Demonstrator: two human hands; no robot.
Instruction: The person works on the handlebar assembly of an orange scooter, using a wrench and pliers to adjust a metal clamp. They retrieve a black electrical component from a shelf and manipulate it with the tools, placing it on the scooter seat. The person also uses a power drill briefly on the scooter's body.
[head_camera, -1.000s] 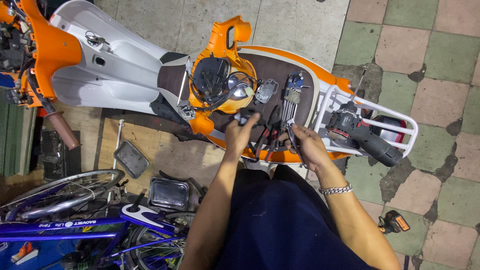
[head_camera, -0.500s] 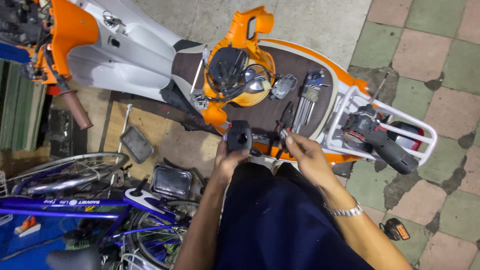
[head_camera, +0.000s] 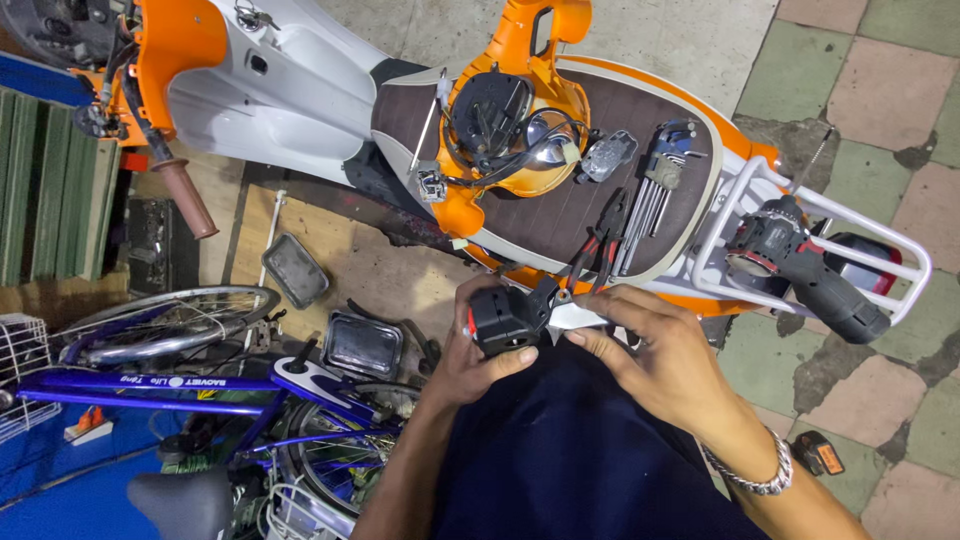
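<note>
The black part is half hidden by the left hand's fingers; scooter's front cut off.

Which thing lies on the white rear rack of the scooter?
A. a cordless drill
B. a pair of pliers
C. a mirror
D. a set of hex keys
A: the dark cordless drill rests across the bars of the white rear rack, while the hex keys and pliers lie on the brown seat.
</note>
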